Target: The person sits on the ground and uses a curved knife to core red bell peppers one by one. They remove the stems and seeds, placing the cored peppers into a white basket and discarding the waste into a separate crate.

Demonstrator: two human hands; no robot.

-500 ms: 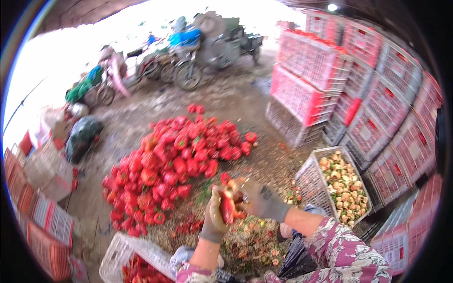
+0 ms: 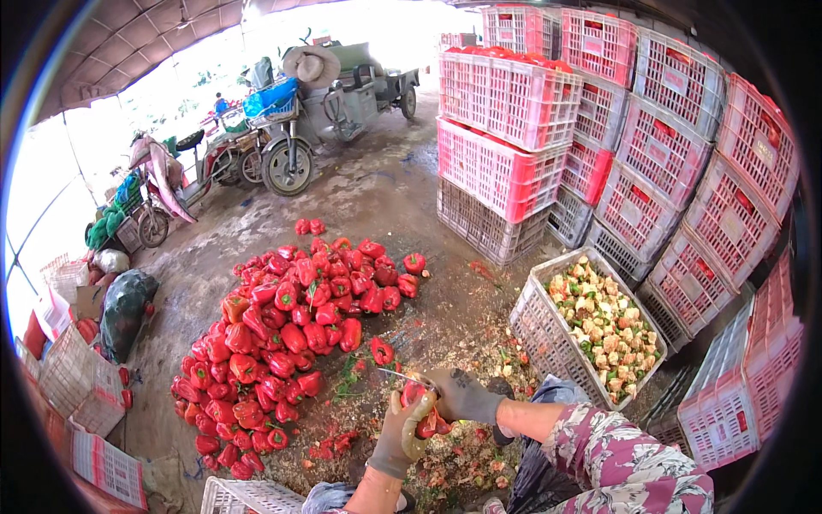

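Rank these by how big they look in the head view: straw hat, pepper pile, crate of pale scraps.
1. Pepper pile
2. Crate of pale scraps
3. Straw hat, though it sits farther back

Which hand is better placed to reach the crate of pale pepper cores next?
Probably the right hand: it is nearer the crate, which stands on that side. It seems to hold a knife, but the left hand is farther away and holds a red pepper.

two hands [image 2: 465,397], one knife [image 2: 408,375], one pepper heap [image 2: 282,330]
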